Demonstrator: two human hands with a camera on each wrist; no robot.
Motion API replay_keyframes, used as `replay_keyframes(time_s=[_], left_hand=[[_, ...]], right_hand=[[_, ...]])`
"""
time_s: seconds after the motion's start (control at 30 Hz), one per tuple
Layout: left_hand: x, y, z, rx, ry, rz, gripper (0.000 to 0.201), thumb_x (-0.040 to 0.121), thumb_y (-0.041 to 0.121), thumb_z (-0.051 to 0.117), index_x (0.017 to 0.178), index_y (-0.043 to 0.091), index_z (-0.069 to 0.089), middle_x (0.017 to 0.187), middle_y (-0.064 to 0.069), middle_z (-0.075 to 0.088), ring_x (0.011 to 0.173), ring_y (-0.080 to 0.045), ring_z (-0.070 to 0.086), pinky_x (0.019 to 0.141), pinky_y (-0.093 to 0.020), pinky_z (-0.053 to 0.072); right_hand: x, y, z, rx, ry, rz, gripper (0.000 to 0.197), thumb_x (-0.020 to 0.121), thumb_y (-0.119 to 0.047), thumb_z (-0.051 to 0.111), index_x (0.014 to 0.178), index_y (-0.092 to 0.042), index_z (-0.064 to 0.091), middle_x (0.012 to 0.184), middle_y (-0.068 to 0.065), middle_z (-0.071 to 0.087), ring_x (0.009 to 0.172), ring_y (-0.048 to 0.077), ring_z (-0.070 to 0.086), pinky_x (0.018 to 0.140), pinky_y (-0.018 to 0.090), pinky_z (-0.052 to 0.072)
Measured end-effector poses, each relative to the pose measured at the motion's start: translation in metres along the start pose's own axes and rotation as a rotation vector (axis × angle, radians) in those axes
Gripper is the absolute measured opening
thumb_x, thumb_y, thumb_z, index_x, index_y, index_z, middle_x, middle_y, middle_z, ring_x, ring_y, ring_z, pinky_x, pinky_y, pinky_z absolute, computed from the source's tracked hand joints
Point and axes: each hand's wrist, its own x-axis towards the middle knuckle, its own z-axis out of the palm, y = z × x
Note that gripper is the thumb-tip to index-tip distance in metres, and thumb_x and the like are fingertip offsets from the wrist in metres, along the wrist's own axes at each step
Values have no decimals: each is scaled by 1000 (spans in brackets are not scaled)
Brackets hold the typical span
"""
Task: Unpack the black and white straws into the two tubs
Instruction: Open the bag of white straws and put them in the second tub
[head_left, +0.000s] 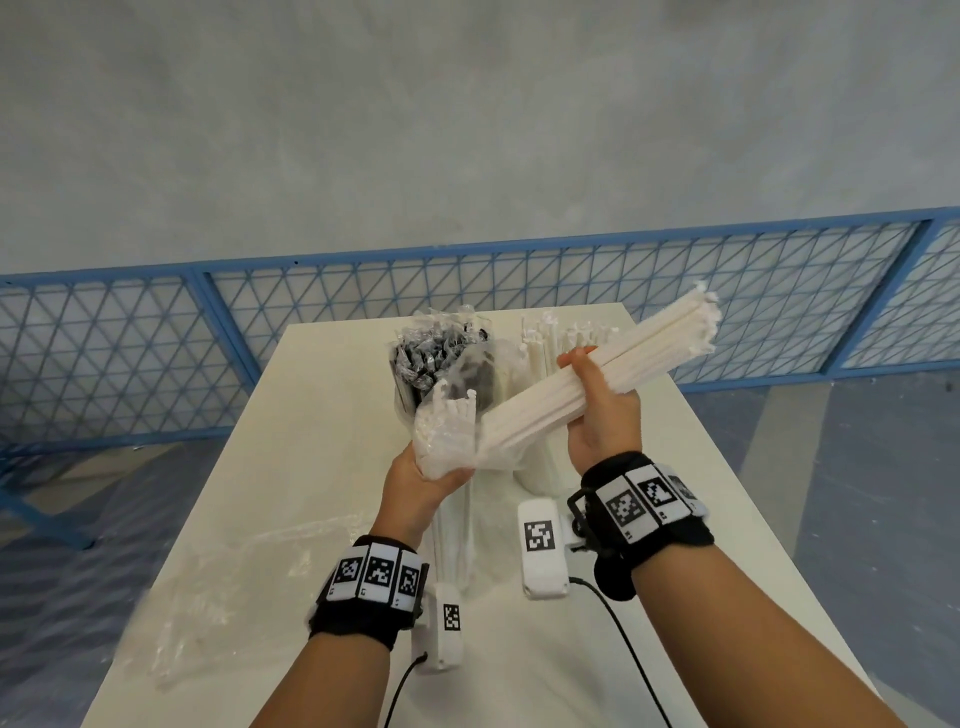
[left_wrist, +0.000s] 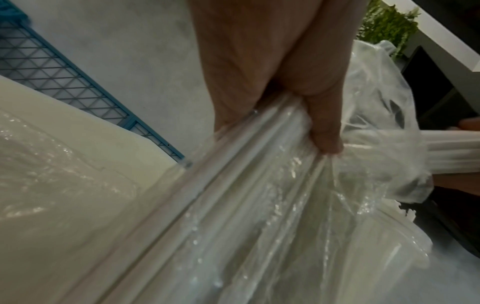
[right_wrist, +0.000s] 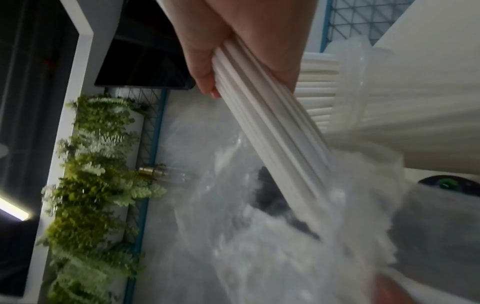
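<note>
While the right hand (head_left: 602, 410) is closed round a bundle of white straws (head_left: 613, 364), the left hand (head_left: 421, 480) clamps the clear bag (head_left: 447, 441) from which that bundle projects. The bundle's long axis runs from the bag mouth at lower left up and away to the right, its free ends clear of the white-straw tub (head_left: 545, 353) that stands just behind and below the right hand; this hand is the nearer one to that tub. My judgement is that the bundle must come free of the bag along its own axis, then be tipped upright over the tub. The black-straw tub (head_left: 441, 358) stands left of it on the table (head_left: 322, 467). Both tubs' bases are hidden by hands and plastic, the bag's remaining contents are hard to make out through the film, and the right wrist view is blurred low down.
</note>
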Motion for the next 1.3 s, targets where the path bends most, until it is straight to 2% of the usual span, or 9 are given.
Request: replay_keyframes(time_s=[0.23, 0.37, 0.43, 0.6, 0.7, 0.8, 1.0, 1.23, 1.3], left_hand=[[-1, 0, -1, -40, 22, -2, 48, 66, 7, 81, 108, 18, 60, 104, -3, 68, 98, -18, 63, 86, -28, 49], [-1, 0, -5, -61, 56, 0, 40, 74, 0, 74, 106, 18, 59, 100, 1, 67, 94, -13, 63, 78, -21, 48], [-2, 0, -6, -88, 66, 3, 41, 74, -1, 73, 109, 16, 58, 101, 1, 67, 94, -12, 63, 76, -17, 49], [-3, 0, 0, -127, 39, 9, 40, 75, -3, 71, 109, 15, 58, 101, 2, 67, 91, -6, 63, 70, -9, 51], [-2, -2, 2, -111, 27, -1, 40, 75, -2, 72, 108, 16, 58, 101, 1, 67, 94, -8, 63, 71, -11, 50], [-1, -4, 1, -90, 36, -16, 40, 74, 1, 74, 108, 16, 59, 103, 0, 67, 97, -12, 63, 77, -18, 48], [1, -5, 1, -95, 24, -32, 40, 73, 1, 75, 105, 19, 60, 104, -2, 68, 99, -14, 64, 83, -24, 48], [1, -6, 1, -103, 19, -25, 41, 73, 1, 75, 107, 18, 60, 103, 0, 69, 96, -9, 65, 78, -16, 52], [2, -6, 1, -106, 17, -27, 42, 73, 1, 75, 109, 16, 60, 103, 0, 69, 96, -10, 66, 78, -17, 52]], right_hand=[[20, -21, -8, 131, 169, -11, 4, 83, -10, 65, 80, -13, 63, 80, 1, 64, 75, 12, 62, 69, 26, 50], [28, -35, -7, 116, 217, -143, 16, 82, -11, 66, 96, -9, 59, 79, -1, 64, 73, 8, 63, 68, 23, 54], [29, -42, -3, 42, 191, -244, 11, 82, -11, 66, 88, -13, 57, 81, -3, 62, 76, 7, 62, 74, 23, 55], [29, -23, 2, -287, 33, -323, 16, 83, -20, 66, 97, -17, 57, 88, -5, 61, 86, 9, 61, 80, 25, 52], [35, -1, -6, -422, -37, -299, 17, 84, -20, 66, 97, -15, 57, 85, -6, 60, 82, 7, 58, 79, 24, 49], [40, 17, -20, -529, -67, -253, 29, 83, -22, 67, 107, -9, 60, 96, 0, 64, 90, 11, 60, 78, 20, 46], [50, 22, -24, -761, -145, -247, 37, 79, -24, 71, 111, -9, 61, 103, 5, 66, 99, 21, 61, 88, 35, 50], [53, 4, -5, -668, -149, -423, 27, 79, -11, 69, 103, -8, 58, 92, 1, 65, 80, 1, 60, 75, 13, 47], [55, 9, -8, -712, -151, -385, 33, 81, -14, 68, 110, -2, 56, 94, 1, 63, 85, 7, 60, 77, 17, 46]])
